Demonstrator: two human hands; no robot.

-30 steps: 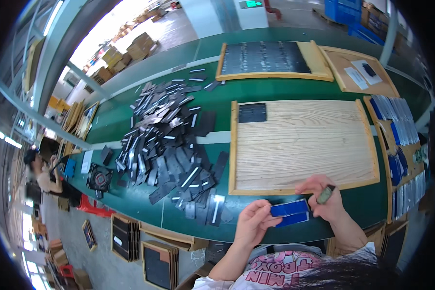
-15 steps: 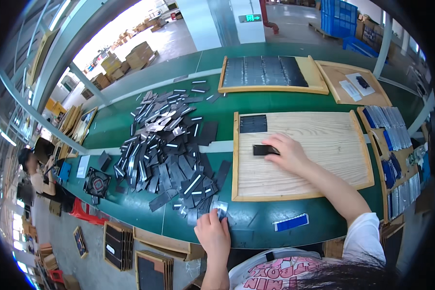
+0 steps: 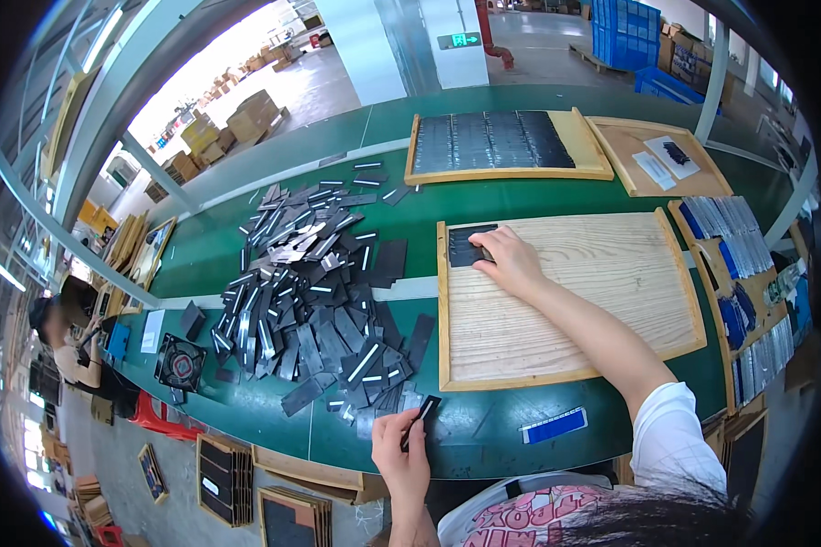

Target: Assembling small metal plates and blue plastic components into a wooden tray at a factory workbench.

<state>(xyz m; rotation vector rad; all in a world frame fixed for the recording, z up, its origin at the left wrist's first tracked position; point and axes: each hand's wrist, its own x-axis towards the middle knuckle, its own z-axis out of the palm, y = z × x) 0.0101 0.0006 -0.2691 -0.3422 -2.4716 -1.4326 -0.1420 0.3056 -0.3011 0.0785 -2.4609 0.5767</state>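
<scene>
My left hand [image 3: 400, 456] is near the table's front edge, thumb and fingers pinching a thin black strip [image 3: 426, 410] with a white stripe, held at a slant. My right hand [image 3: 511, 260] reaches over a wood-grained tray [image 3: 575, 310] with a raised light-wood rim. Its closed fingertips press on a black piece at the edge of a small block of flat black pieces [image 3: 463, 246] in the tray's far left corner; the fingers partly hide that piece. A large loose pile of black strips [image 3: 310, 283], many white-striped, spreads left of the tray.
Behind stands a tray filled with rows of dark strips [image 3: 493, 141], beside a brown board [image 3: 634, 150] holding papers. At right is a tray of clear-wrapped pieces [image 3: 734, 242]. A blue strip [image 3: 555, 426] lies in front. A black fan [image 3: 181, 362] sits left; a person [image 3: 73, 351] sits beyond.
My right hand has carried its black piece up and left, to the block in the tray's corner. My left hand has lifted a striped strip off the pile's near edge.
</scene>
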